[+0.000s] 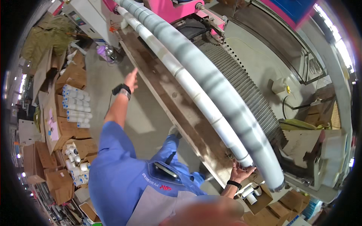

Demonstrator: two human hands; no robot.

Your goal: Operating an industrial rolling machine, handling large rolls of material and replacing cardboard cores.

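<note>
- Head view, the only one: there's the thin roll (190,86), long and white, stretched over the bench (166,88) from the far upper left down to the lower right. (The bow in it is surely the lens's doing.)
- And look at the right hand (242,173)! Palm up, fingers and thumb spread wide about the roll's near end, seemingly touching it. Whether it takes any weight, I can't tell from here.
- The left hand (131,80) is out on the other side, fingers stretched, nothing seen in it, just by the bench's outer edge and well apart from the roll.
- Here's what counts: the roll's long axis runs away from the right hand, toward the far upper left, so the right hand is clearly the nearer one, right at the tip. From the left hand, the roll lies off to the right, across the bench.
- Close along the thin roll's right side goes the thick roll (232,103), grey-white and smeary to the eye, its lower end just beyond the right hand.
- Behind that, a ribbed cover (241,84); up top, the pink machine (177,8).
- Down below the right hand, small white rolls (251,198) sit in a carton (263,205).
</note>
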